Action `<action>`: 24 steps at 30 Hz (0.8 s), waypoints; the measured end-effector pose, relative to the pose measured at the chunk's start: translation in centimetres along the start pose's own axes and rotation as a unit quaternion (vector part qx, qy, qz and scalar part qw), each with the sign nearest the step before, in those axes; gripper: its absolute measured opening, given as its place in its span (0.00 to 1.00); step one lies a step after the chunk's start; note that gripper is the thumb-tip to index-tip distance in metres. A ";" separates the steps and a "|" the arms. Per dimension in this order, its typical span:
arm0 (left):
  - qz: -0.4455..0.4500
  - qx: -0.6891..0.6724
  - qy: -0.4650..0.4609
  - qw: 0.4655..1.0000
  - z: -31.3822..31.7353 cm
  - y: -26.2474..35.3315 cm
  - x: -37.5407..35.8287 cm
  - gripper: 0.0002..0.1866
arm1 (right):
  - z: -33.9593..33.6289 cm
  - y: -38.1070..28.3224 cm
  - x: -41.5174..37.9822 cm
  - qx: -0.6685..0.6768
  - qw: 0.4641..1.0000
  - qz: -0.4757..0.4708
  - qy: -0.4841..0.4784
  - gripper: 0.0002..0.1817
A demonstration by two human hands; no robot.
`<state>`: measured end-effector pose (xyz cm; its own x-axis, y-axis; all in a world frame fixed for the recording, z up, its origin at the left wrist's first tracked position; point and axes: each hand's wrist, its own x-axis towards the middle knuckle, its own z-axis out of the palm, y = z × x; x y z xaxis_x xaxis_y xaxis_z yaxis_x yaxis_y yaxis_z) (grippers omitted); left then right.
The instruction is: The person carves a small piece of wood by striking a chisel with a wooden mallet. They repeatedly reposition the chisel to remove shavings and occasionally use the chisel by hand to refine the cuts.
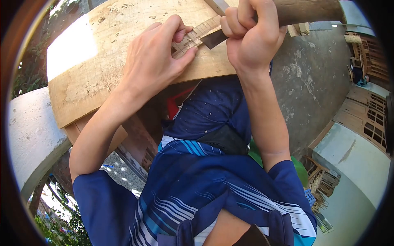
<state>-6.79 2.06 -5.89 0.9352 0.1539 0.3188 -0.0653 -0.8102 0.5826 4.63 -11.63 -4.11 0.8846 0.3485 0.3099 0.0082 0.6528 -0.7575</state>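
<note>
My left hand [154,55] curls over a slim strip of pale wood [201,30] with notches cut across it, pressing it to the wooden bench top [94,82]. Its thumb and forefinger lie on either side of the strip. My right hand [258,37] is wrapped in a fist around a chisel. The chisel's flat, dark blade [214,39] slants out of the fist toward the strip, its tip right at the notched edge. A thick brown wooden handle [310,13] sticks out past the fist on the other side.
Small wood chips [117,35] lie scattered over the bench. A pale wood block [301,29] is beyond its right edge. My legs in dark trousers [213,102] are under the bench edge. A white curved ledge [35,131] stands at left, and concrete floor [303,82] stretches right.
</note>
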 end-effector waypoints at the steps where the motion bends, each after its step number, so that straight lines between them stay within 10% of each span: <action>1: -0.002 -0.001 -0.004 1.000 0.0 0.1 0.0 0.18 | 0.0 0.0 0.1 0.005 1.000 -0.002 -0.011 0.06; 13: 0.010 -0.054 0.036 0.998 0.7 -0.5 0.0 0.18 | 2.2 0.0 -1.2 -0.056 0.998 -0.041 0.000 0.07; 19: 0.012 -0.177 0.040 0.983 1.5 -3.5 -2.0 0.17 | 2.8 2.8 -3.3 -0.267 0.922 -0.232 -0.160 0.15; 21: -0.111 -0.267 0.043 0.956 2.3 -2.3 -1.6 0.26 | 3.0 3.2 -4.4 -0.398 0.840 -0.266 -0.255 0.18; 24: -0.118 -0.234 0.248 0.933 6.6 -4.9 -0.9 0.40 | 3.1 5.0 -5.3 -0.451 0.778 -0.310 -0.309 0.20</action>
<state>-5.02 2.14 -13.93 0.6747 0.6336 0.3787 -0.1311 -0.4020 0.9062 -1.45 -8.09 -7.72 0.1891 0.5938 0.7821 0.9141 0.1845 -0.3611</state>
